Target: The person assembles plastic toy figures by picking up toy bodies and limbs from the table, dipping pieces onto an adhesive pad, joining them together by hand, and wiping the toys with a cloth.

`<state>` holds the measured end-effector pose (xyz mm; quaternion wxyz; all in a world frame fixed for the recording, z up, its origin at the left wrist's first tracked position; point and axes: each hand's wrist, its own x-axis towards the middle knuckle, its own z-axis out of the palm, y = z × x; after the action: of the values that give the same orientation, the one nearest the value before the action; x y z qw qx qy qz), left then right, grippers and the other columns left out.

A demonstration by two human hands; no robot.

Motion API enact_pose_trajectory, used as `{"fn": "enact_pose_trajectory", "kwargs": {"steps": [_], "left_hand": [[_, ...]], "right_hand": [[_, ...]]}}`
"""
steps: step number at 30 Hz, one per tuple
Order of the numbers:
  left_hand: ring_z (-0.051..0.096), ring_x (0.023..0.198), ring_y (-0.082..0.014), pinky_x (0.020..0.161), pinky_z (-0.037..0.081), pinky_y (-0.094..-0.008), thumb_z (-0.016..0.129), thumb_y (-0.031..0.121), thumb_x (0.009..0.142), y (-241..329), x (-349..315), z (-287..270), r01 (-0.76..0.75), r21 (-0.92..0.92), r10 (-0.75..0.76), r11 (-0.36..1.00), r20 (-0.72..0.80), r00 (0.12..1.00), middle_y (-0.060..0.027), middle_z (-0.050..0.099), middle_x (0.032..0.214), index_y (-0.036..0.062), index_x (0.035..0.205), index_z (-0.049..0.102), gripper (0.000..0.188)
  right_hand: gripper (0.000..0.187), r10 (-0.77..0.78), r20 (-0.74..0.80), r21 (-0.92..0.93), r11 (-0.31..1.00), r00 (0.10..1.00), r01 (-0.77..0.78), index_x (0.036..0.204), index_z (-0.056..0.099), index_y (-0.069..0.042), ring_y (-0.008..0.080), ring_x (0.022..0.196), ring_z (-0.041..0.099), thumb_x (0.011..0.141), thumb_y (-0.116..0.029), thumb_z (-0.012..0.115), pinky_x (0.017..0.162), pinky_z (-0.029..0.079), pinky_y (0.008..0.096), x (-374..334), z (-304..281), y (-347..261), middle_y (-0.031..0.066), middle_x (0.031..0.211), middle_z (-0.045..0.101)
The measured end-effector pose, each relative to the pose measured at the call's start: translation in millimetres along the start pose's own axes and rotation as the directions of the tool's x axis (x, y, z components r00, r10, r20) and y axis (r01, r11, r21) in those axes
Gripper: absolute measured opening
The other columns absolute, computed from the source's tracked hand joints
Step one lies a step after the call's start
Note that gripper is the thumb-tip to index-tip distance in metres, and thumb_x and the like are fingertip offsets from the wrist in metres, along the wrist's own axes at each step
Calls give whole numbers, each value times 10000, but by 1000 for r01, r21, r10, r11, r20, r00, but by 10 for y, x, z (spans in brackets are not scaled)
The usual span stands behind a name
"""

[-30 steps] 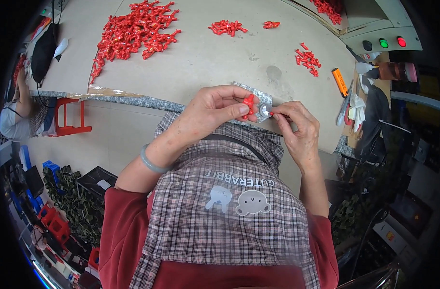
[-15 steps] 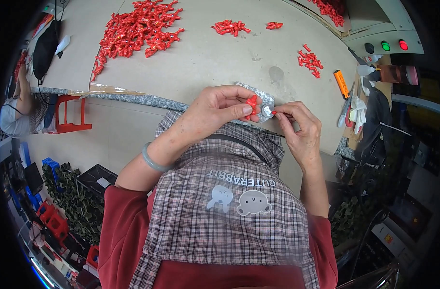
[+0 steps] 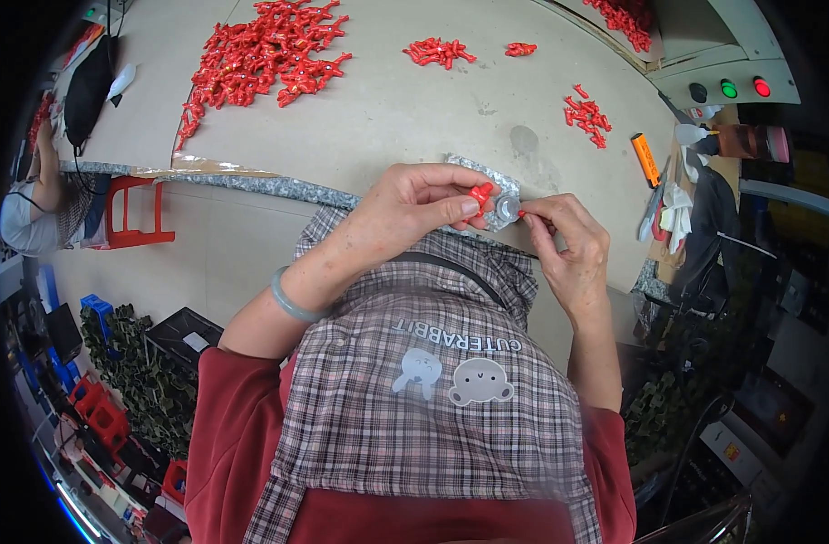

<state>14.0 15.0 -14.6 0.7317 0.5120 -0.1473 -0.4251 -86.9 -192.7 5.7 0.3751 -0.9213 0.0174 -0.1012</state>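
Note:
Between the thumb and fingers of my left hand [image 3: 421, 201] is a small red figurine [image 3: 479, 199]. My right hand [image 3: 567, 232] pinches a tiny red piece [image 3: 522, 214], of which only the tip shows. Between the two hands a small round metallic dish [image 3: 508, 208] sits on a speckled grey slab [image 3: 485, 170] at the table's near edge. The red piece is at the dish's right rim; whether it touches cannot be told. Both hands are close together, just over the edge.
A large heap of red figurines [image 3: 260, 54] lies at the far left, with smaller groups [image 3: 439, 52] and loose red pieces [image 3: 587, 116] farther right. An orange-handled cutter [image 3: 645, 160] lies at right near a dark bottle [image 3: 750, 142]. A co-worker [image 3: 38, 195] sits at far left near a red stool [image 3: 135, 211].
The right hand has drawn slightly right with its red piece, away from the dish's middle. The left hand keeps the figurine, turned a little. The whole view has shifted slightly.

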Motion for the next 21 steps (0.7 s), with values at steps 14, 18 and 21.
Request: {"fn": "enact_pose_trajectory", "kwargs": {"steps": [14,18,21], "left_hand": [[674,930,-151,816,539,-261,605,63,946,2,-10,27,10,31,-11,999,43,999,-116,699,1063,-16,1229,628,295],[683,912,-166,802,550,-263,600,56,948,22,-16,46,25,14,-26,1000,49,998,-126,697,1061,-21,1226,627,290],[688,889,-166,794,559,-260,594,43,950,19,-15,47,35,1,-35,999,27,999,-130,701,1046,-40,1233,610,295]], "right_hand": [[122,301,109,434,843,947,-318,1006,670,21,103,654,638,886,6,659,572,512,233,-49,-31,38,61,827,679],[148,337,189,634,675,922,-377,1047,662,52,99,677,642,914,-11,646,601,534,228,-55,-57,46,80,863,694],[156,299,211,726,589,931,-354,1057,656,70,121,701,657,920,-2,638,637,549,233,-35,-40,31,117,873,701]]}}
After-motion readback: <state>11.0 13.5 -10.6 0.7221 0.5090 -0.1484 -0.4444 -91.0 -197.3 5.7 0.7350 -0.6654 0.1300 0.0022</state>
